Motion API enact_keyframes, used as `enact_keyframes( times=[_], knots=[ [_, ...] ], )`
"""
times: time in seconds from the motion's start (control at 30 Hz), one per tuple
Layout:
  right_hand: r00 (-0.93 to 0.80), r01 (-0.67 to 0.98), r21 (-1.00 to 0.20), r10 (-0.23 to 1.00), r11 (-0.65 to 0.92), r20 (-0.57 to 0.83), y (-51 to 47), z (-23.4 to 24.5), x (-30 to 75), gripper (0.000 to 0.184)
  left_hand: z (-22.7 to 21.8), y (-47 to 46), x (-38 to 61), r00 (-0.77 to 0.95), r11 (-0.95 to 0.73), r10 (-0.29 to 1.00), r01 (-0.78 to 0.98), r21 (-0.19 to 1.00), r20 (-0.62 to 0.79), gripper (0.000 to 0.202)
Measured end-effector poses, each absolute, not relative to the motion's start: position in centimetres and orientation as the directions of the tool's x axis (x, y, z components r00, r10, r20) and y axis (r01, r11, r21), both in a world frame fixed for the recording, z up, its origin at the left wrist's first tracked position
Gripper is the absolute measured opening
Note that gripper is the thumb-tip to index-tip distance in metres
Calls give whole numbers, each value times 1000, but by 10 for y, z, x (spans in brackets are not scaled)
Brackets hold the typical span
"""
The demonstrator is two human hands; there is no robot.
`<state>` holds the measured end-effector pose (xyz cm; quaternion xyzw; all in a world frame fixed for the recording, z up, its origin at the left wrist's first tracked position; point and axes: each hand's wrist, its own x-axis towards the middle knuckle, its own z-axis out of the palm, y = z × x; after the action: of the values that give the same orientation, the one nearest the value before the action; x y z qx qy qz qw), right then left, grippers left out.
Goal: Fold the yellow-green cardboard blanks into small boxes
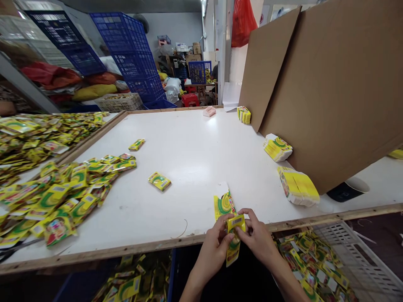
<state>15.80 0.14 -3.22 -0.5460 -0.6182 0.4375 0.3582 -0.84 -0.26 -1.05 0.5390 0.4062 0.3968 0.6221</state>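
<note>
Lower centre: left hand (214, 244) and right hand (260, 235), both partly closed, are gripping a yellow packet (234, 245); loose packets (61, 197) are lying on the worktop (185, 147), left of frame.

Upper left, stacked blue crates (127, 52); upper centre, red stool (190, 100); top, right of centre, red bag (243, 23); right, brown cardboard sheets (333, 84), dark cup (344, 193) near their lower edge.
</note>
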Motion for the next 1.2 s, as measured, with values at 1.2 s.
enact_keyframes(
  times=[1.2],
  knots=[
    [207, 223, -974, 978, -49, -2, 46, -83, 157, 33, -69, 28, -8, 5, -51, 999, 83, 995, 51, 51]
  ],
)
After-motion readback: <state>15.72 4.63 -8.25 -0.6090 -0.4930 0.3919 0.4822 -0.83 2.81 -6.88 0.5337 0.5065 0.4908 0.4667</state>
